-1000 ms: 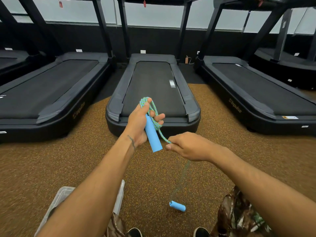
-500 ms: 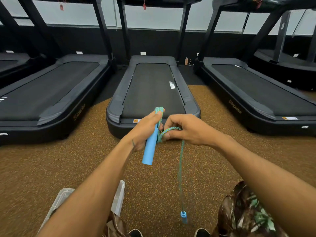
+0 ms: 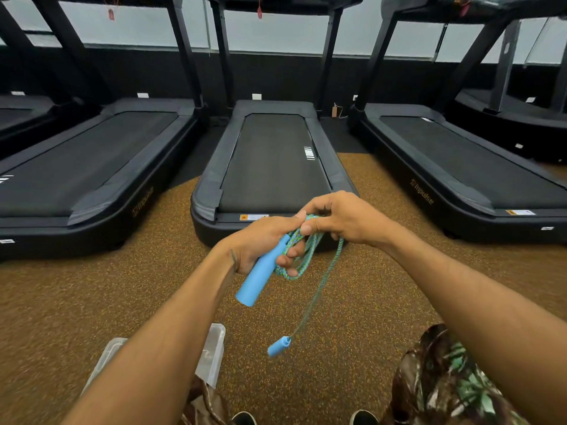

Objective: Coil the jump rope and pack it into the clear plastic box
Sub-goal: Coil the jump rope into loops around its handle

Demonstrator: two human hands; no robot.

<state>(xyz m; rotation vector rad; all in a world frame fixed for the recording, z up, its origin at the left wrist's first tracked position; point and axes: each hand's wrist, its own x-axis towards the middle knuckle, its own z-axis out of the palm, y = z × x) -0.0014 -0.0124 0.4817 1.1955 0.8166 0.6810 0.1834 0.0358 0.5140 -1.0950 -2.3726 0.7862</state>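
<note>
A row of treadmills (image 3: 273,161) fills the far side of the room, and the speckled brown rubber floor (image 3: 92,302) runs from them back to the person's shoes. On that floor at lower left, partly hidden behind the left forearm, sits the clear plastic box (image 3: 211,354), open at the top as far as can be told; nothing can be seen in it.

Held up over the floor in front of the middle treadmill is the jump rope (image 3: 302,256), a braided blue-green cord. The left hand (image 3: 264,240) is closed around one blue handle (image 3: 260,274), which slants down and to the left, and it holds the gathered loops against that handle. The right hand (image 3: 343,219) touches the left at the fingertips and pinches the cord at the top of the bundle, laying on a loop. From the bundle one loose strand drops to the second blue handle (image 3: 278,346), which hangs just above the floor, or may touch it.

The coiling step looks nearly done: only that last strand remains. The next move calls for drawing up the slack without letting the held loops slip, bringing the second handle to the bundle, then lowering the bundle into the box.
</note>
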